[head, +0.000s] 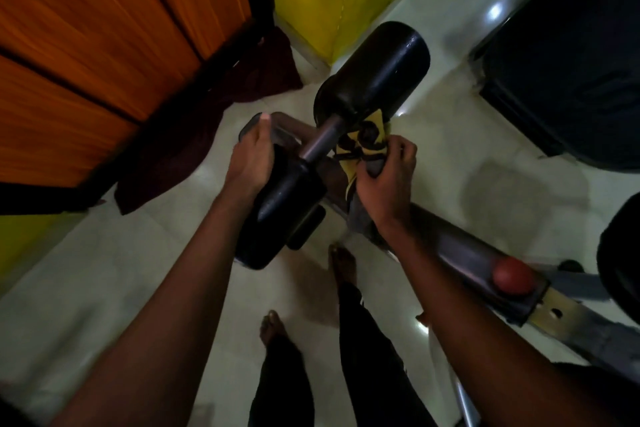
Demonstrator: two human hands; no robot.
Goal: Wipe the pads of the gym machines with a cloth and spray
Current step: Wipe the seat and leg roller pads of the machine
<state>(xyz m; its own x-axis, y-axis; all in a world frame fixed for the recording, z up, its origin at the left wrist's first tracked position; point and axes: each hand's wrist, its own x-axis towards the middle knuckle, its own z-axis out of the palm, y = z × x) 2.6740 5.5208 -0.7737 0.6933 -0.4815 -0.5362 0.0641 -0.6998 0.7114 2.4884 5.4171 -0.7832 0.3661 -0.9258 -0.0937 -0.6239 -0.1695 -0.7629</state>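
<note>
Forearms (180, 288): two bare arms reach down over pale floor tiles in a dim corner of the gym.
Far roller pad (375, 69): black and the bulkier of the pair, capping the far end of the axle.
Near roller pad (277, 215): black, lying near and left on the same axle.
Left hand (247, 163): grips the near pad's far end, thumb stretched out, other fingers wrapped out of sight.
Right hand (384, 177): fingers curled tight round the cloth, right of the axle.
Yellow cloth (363, 146): bunched and black-patterned, pressed just beneath the far pad's inner end.
Cross bar (320, 140): bare grey metal between the pads.
Spray: no bottle can be made out.
Doing it well: brace with the left hand so the roller cannot spin. Spread the cloth flatter, then work round the far pad's whole curve, underside included.
</note>
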